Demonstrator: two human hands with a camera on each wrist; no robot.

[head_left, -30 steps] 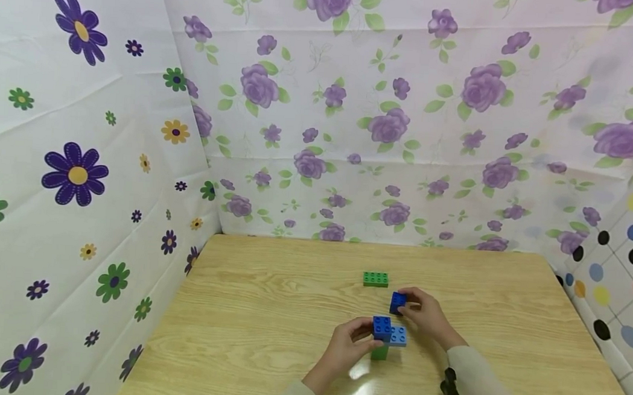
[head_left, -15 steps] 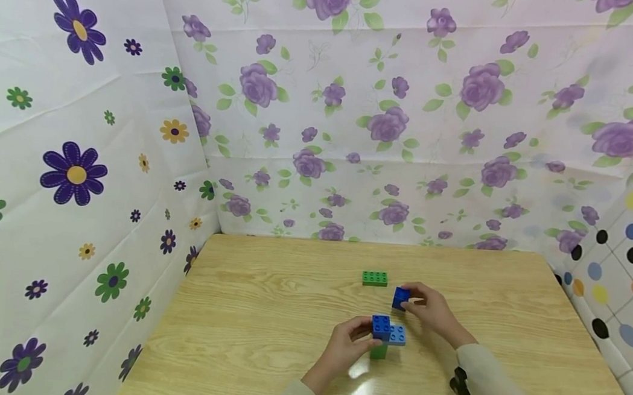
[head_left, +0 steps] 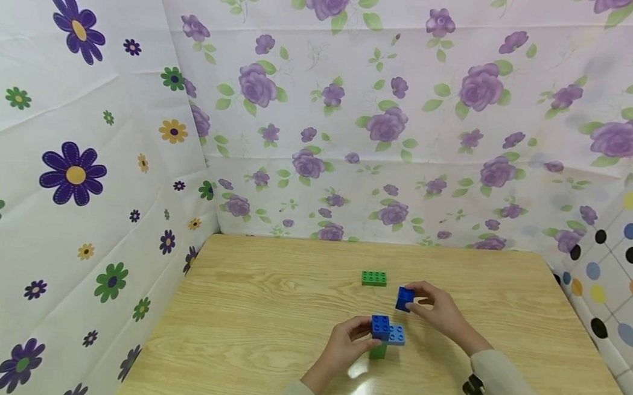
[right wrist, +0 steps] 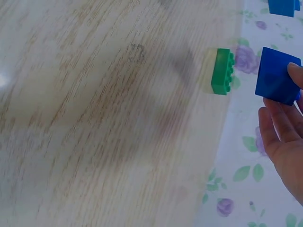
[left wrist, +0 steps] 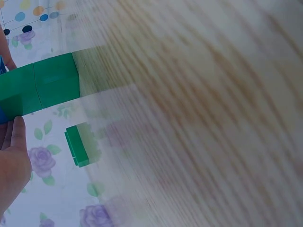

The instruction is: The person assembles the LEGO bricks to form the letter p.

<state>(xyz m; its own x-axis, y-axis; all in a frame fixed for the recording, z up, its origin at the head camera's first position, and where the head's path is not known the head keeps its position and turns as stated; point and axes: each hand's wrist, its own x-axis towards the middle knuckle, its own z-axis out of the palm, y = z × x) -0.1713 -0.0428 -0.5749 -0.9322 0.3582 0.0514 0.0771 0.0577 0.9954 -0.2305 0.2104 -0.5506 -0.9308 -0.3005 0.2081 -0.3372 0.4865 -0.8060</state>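
Observation:
My left hand (head_left: 342,344) grips a stack of toy building bricks from its left side. On top is a dark blue brick (head_left: 380,327), a light blue brick (head_left: 397,335) juts out to the right under it, and green bricks (head_left: 378,351) form the bottom. In the left wrist view two green bricks (left wrist: 56,81) show, one on the other, with fingertips (left wrist: 19,132) against the stack. Between thumb and fingers my right hand (head_left: 441,312) pinches another dark blue brick (head_left: 405,299), tilted, behind and right of the stack. Its smooth side (right wrist: 277,75) faces the right wrist camera.
A green brick with two rows of studs (head_left: 374,278) lies on the wooden table (head_left: 266,315), farther back than both hands. Flowered cloth (head_left: 311,112) hangs behind the table and along its left, and dotted cloth (head_left: 615,288) along its right.
My right hand has moved a little to the right, turning the dark blue brick so that it tilts. The left hand and the stack stay in place.

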